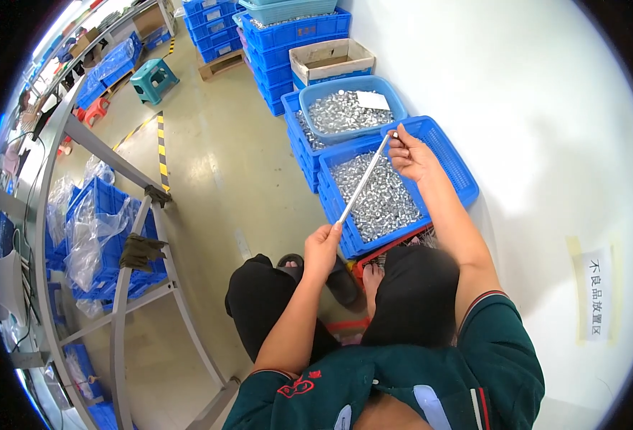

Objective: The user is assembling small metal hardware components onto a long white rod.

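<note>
I hold a thin metal rod (363, 179) slanted above a blue crate (451, 159) filled with small shiny metal parts (381, 197). My left hand (323, 247) grips the rod's lower end near my knee. My right hand (409, 154) pinches its upper end over the crate's far part. I am seated, with dark trousers and sandalled feet below the crate.
A round blue basin (318, 94) of metal parts sits on stacked blue crates behind. A cardboard box (331, 59) and more blue crates (288, 36) stand further back. A grey metal rack (126, 287) with bagged blue bins is left. A teal stool (153, 77) and white wall (545, 129) flank the aisle.
</note>
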The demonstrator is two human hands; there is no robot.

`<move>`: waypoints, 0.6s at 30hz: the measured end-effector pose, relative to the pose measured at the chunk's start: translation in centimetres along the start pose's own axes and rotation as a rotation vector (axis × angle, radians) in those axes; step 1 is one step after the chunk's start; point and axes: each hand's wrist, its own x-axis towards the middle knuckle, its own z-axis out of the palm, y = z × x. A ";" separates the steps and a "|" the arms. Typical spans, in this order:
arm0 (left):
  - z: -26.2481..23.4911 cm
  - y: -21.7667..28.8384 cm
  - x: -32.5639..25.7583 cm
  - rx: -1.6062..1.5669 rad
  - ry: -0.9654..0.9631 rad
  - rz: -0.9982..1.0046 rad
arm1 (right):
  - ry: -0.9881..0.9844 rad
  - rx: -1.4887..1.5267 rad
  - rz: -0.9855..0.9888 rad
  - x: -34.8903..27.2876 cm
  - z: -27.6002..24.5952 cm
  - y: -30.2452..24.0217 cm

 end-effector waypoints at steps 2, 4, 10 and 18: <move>0.1 0.5 -0.3 0.023 0.000 0.010 | -0.012 0.018 -0.011 -0.3 0.5 -0.1; 0.0 0.5 -0.3 0.066 -0.015 0.007 | 0.013 0.012 -0.004 -0.5 0.8 -0.2; 0.1 0.3 -0.2 0.098 -0.025 0.014 | -0.074 -0.021 0.075 -0.4 0.7 -0.1; 0.1 -0.9 0.2 0.085 0.020 0.072 | 0.002 -0.565 -0.038 -1.3 2.3 0.1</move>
